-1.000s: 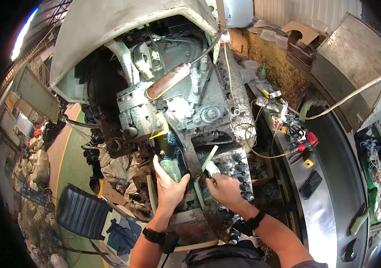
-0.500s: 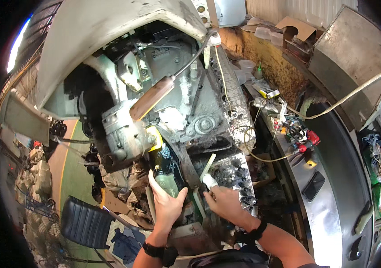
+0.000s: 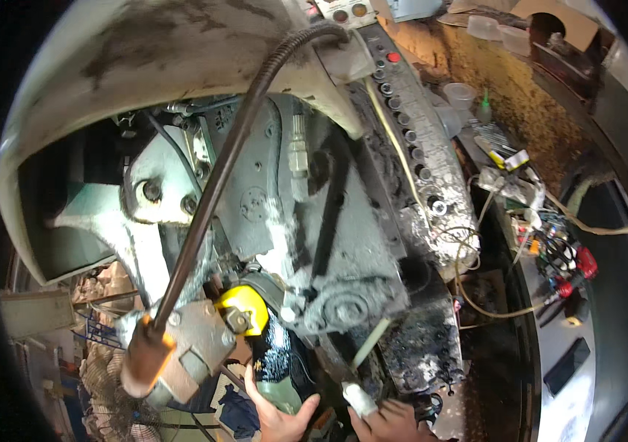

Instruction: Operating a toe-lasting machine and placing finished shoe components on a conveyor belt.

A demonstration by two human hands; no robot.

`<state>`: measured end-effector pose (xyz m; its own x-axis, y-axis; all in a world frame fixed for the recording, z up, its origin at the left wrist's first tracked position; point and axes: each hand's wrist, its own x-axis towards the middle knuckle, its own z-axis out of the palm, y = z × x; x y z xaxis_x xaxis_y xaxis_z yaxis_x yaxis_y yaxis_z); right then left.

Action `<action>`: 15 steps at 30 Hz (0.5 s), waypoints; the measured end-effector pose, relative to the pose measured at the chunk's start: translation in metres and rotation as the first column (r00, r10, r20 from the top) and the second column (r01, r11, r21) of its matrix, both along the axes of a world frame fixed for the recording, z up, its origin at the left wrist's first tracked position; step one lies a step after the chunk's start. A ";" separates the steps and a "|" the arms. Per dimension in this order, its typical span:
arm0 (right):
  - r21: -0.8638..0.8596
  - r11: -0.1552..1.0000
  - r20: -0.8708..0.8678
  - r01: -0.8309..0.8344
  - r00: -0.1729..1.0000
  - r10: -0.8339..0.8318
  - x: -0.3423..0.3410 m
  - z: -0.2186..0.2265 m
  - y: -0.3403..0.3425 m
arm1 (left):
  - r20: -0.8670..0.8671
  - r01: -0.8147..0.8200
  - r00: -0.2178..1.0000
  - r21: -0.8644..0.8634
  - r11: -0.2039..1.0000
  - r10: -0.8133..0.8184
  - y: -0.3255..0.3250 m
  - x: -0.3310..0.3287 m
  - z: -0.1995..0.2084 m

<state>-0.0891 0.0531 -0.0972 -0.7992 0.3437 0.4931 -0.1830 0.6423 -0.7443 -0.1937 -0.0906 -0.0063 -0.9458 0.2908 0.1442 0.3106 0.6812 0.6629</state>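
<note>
My left hand (image 3: 281, 416) grips the lower end of a glossy black, shoe-like piece (image 3: 276, 361) with a grey-green end panel. The thumb lies on one side of it and the fingers on the other. Its upper end sits against a yellow part (image 3: 246, 309) of the machine. Beside it, my right hand (image 3: 391, 423) is closed around a tool with a white, wrapped-looking handle (image 3: 360, 399). A pale narrow shaft (image 3: 371, 342) points up and away from that handle; the tool's kind is unclear. Both wrists are cut off at the lower edge.
A lamp head (image 3: 145, 361) on a dark flexible neck (image 3: 237, 147) hangs in front of the machine. Above is a pale machine hood (image 3: 181, 44). On the right, a metal bench (image 3: 549, 368) carries a phone (image 3: 566, 366), a red tool (image 3: 583, 265) and tangled cables.
The whole view has shifted closer to the machine, and its parts look larger. Both hands now sit lower in the picture. They keep the same holds.
</note>
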 end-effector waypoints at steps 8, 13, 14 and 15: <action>0.056 0.997 -0.095 -0.056 0.994 0.061 -0.004 0.007 0.006 | 0.160 -0.127 0.980 0.023 0.992 0.121 0.000 0.005 0.004; 0.220 0.974 -0.031 -0.062 0.997 0.071 -0.005 0.021 0.008 | 0.381 -0.156 0.920 0.130 0.979 0.096 0.007 0.000 0.022; 0.185 0.975 0.029 -0.123 0.992 0.120 -0.004 0.023 0.009 | 0.313 -0.112 0.946 0.055 0.992 0.090 0.000 0.002 0.017; 0.192 0.977 -0.001 -0.090 0.996 0.092 -0.004 0.018 0.005 | 0.245 -0.071 0.967 -0.023 0.997 0.074 -0.008 0.002 0.008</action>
<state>-0.0930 0.0583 -0.0790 -0.8175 0.1681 0.5508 -0.2541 0.7530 -0.6070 -0.1914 -0.0990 0.0018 -0.9703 0.2207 -0.0988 0.0889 0.7054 0.7032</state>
